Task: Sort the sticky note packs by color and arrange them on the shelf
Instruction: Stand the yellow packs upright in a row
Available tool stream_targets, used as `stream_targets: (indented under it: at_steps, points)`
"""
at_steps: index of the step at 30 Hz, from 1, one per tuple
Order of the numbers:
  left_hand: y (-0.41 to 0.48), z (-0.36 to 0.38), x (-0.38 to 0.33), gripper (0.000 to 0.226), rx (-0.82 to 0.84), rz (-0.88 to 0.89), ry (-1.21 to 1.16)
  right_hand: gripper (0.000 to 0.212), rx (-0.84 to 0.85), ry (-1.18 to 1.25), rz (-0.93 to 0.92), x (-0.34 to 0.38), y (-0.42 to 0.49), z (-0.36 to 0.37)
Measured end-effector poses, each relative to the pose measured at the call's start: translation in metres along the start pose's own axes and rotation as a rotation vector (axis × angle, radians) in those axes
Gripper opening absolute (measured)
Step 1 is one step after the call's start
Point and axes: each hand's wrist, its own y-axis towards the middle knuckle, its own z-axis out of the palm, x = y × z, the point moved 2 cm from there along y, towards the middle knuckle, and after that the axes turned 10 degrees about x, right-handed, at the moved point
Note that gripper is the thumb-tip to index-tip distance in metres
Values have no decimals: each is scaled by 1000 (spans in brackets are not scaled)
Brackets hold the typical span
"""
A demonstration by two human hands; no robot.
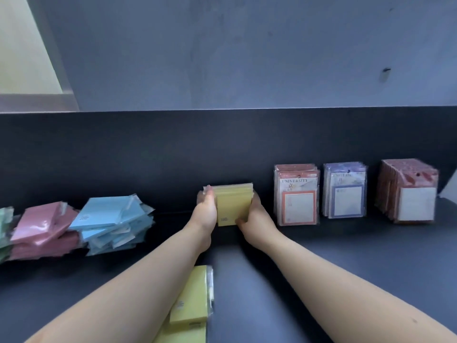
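Dark shelf [346,256] is running under a grey wall [247,45]. Left hand [206,209] and right hand [252,219] are gripping the yellow stack [233,204] from either side, fingers curling round its edges. Stack is standing upright mid-shelf, near the back. Blue pile [113,219], pink pile [44,226] and green packs [5,219] are lying messy at left. Loose yellow packs [193,300] are lying at the front by the left forearm. Printed packs [296,196] are standing in rows at right.
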Motion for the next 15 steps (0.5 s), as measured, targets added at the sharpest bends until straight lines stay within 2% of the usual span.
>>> stream_targets:
  at_steps: [5, 10, 12, 15]
  points:
    - [5, -6, 0, 82, -63, -15, -54, 47, -33, 45, -42, -7, 5, 7]
    - [-2, 2, -3, 67, -28, -30, -11, 43, -43, 45, -21, -11, 7, 6]
    - [-5, 4, -7, 66, -45, -36, 7, 52, -50, 32, -7, -12, 8, 7]
    - [-14, -1, -17, 69, -43, -53, 40, 79, -38, -1, 19, -13, 5, 9]
